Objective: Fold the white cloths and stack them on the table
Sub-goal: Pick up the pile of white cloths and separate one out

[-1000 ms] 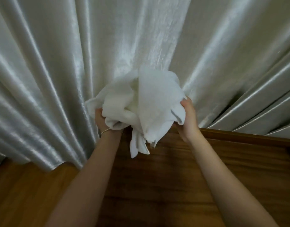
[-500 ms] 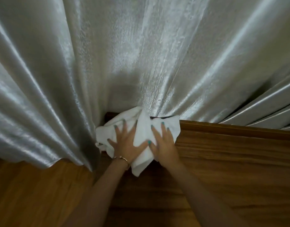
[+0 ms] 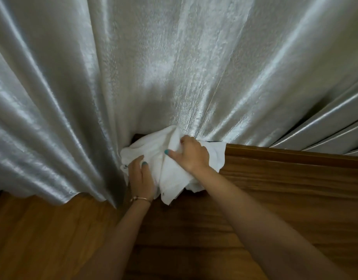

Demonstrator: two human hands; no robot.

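A crumpled white cloth [image 3: 154, 150] lies at the far left corner of the dark wooden table [image 3: 275, 188], against the curtain. My left hand [image 3: 140, 177] rests flat on the cloth's left part, fingers together, a thin bracelet at its wrist. My right hand [image 3: 191, 153] pinches a raised fold of the cloth near its middle. One corner of the cloth [image 3: 170, 197] hangs toward me over the table. Part of the cloth is hidden under both hands.
A shiny silver-grey curtain [image 3: 174, 67] fills the upper view and hangs down past the table's far edge and left side. A lighter wooden floor [image 3: 43, 235] shows at the lower left. The table's raised rim [image 3: 295, 156] runs along the back right.
A second ago both hands held the bunched cloth up in the air. It came down onto the table corner, both palms pressed on it, and now my right hand pinches a fold.
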